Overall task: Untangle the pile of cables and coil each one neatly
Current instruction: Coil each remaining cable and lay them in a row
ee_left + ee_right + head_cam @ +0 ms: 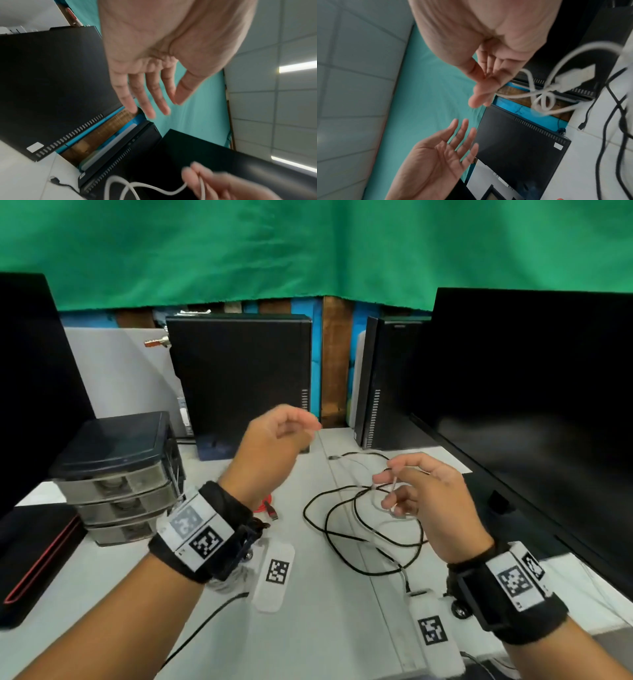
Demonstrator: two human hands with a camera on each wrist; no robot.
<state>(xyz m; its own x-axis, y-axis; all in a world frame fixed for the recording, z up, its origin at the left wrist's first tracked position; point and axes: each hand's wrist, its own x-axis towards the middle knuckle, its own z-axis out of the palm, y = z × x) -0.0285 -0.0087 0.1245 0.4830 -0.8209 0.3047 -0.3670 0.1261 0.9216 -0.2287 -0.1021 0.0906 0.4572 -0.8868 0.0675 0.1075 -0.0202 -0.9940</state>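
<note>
A thin white cable (394, 487) hangs in loose loops from my right hand (387, 484), which pinches it between thumb and fingertips above the table. In the right wrist view the white cable (542, 100) crosses itself in a small loop, with a white plug beside it, below the right hand (481, 94). My left hand (301, 426) is raised to the left, empty. The left wrist view shows the left hand (154, 105) with straight, spread fingers. A long black cable (342, 508) lies in tangled loops on the white table (325, 628). A red cable (269, 508) peeks out under my left wrist.
A grey drawer unit (120, 474) stands at the left. Black computer towers (239, 378) line the back. A big dark monitor (531, 405) fills the right side, another (27, 388) the left. A black case with red trim (30, 559) lies at front left.
</note>
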